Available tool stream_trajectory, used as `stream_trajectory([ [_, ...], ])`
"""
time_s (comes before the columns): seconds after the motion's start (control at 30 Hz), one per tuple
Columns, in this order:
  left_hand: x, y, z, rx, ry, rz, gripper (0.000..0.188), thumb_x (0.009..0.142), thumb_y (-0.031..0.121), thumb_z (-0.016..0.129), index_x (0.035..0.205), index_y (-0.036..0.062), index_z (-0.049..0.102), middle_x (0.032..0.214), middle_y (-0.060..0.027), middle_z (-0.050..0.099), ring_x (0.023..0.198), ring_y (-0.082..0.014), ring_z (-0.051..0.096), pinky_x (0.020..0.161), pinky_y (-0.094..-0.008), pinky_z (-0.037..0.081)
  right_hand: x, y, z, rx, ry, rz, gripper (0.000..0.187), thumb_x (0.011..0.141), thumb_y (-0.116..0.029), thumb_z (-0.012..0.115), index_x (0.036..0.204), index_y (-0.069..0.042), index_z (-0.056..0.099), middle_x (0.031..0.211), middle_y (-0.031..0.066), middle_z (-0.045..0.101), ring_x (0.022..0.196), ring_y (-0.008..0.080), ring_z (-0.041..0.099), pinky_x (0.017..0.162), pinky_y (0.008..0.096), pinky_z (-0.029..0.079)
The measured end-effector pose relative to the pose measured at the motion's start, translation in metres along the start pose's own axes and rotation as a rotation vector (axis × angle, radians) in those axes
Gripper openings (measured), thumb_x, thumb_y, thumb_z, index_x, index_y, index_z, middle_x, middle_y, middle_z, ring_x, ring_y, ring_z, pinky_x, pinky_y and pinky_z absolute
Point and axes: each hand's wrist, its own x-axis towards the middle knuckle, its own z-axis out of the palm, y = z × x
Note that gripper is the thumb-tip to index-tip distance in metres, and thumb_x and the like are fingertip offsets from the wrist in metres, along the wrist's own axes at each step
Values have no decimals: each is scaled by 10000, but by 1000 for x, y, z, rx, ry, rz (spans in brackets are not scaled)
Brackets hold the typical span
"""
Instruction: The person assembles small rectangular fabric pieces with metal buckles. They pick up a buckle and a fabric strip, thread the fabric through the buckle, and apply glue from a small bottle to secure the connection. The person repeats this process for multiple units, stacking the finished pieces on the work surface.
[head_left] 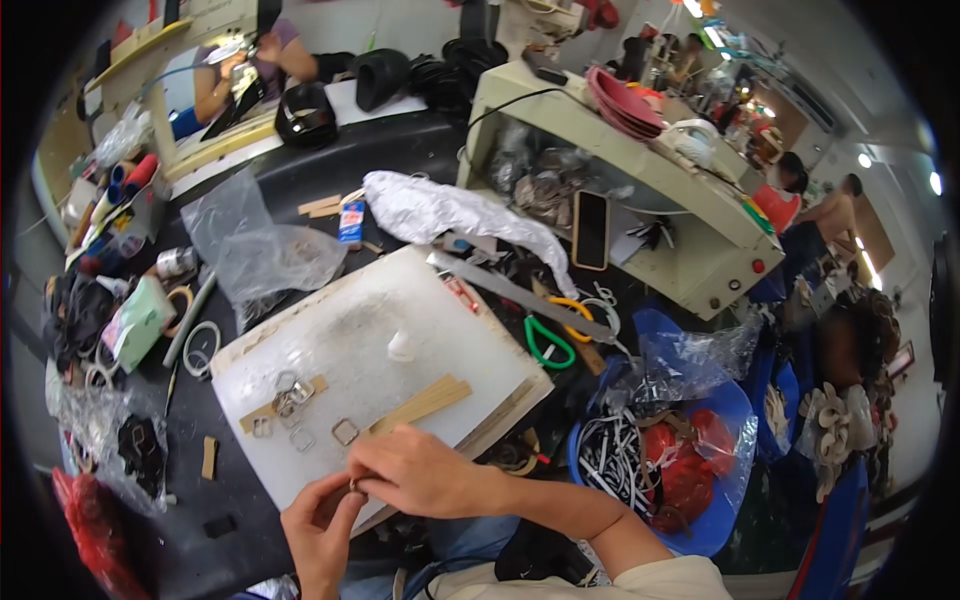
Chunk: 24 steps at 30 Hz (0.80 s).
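My left hand (322,525) and my right hand (420,475) meet at the near edge of a white work board (460,345). Thumbs and fingertips of both pinch together around something small, mostly hidden by the fingers. Just beyond them lies a square metal buckle (345,432), beside several tan strips (420,404) laid side by side. Farther left on the board, a small pile of metal buckles (292,393) rests on a tan strip. A small white lump (401,346) sits near the board's middle.
Behind the board are a foil-wrapped long bundle (470,225), a metal ruler (520,295) and green-handled scissors (548,342). A phone (591,230) leans on a cream cabinet (690,262). At right stands a blue basin (735,500) of straps and red bags. Clear plastic bags (265,250) lie left.
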Motion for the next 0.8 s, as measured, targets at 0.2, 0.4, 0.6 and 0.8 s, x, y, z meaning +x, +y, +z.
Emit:
stream_trajectory([
  [0.2,-6,0,5,-43,85,10,284,855,-69,675,1135,-88,625,1025,-132,697,936,-171,675,840,-270,543,0,-12,-9,-341,124,-56,250,808,-169,724,1016,-89,611,875,75,622,793,258,604,781,353,429],
  [0.4,-13,-7,9,-259,254,122,312,876,-73,653,1183,-80,598,1034,-156,691,936,-196,684,838,-288,552,-6,-23,-11,720,414,387,370,848,-126,749,1176,-18,616,911,8,628,774,87,543,757,238,440],
  [0.6,-17,-18,22,-269,325,190,299,877,-88,643,1174,-72,607,1063,-145,678,975,-181,670,853,-276,543,-7,-17,16,1132,321,457,191,965,-171,607,952,11,665,755,7,600,645,66,460,597,214,358],
  [0.8,-11,-23,28,-184,468,347,280,860,-132,627,1133,-71,628,1053,-116,675,988,-160,658,861,-260,533,-20,-18,40,1486,104,664,175,973,-170,607,850,-50,636,740,-36,566,641,49,461,585,212,355],
])
